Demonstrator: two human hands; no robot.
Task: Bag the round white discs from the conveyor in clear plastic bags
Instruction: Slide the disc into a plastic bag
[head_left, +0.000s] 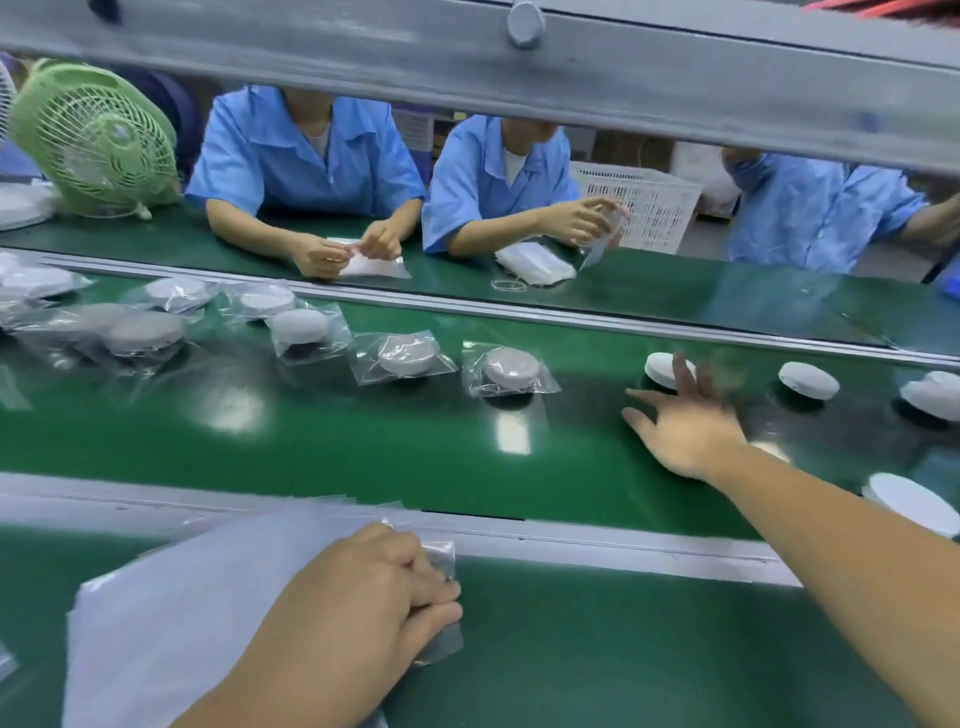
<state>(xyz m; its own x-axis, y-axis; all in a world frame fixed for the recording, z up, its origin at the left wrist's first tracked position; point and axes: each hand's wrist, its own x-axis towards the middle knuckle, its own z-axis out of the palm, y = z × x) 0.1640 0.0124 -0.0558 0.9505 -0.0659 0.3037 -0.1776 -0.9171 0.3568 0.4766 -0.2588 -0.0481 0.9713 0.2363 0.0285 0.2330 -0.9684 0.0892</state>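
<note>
The green belt (363, 441) runs past carrying bagged discs (506, 370) on the left and bare white discs (809, 380) on the right. On the near ledge the left hand (358, 597) pinches a corner of the stack of clear bags (208, 597). The right hand (685, 426) is spread wide and holds nothing, one fingertip over the nearest bare disc (658, 365).

The left hand (363, 597) sits on the near side of the belt (311, 447). It is palm down with its fingers curled, and it pinches the edge of the clear plastic bags (208, 597). The right arm is stretched out long across the belt. The right hand (685, 423) is over the middle of the belt, fingers spread wide, holding nothing. It looks a bit blurry.
</note>
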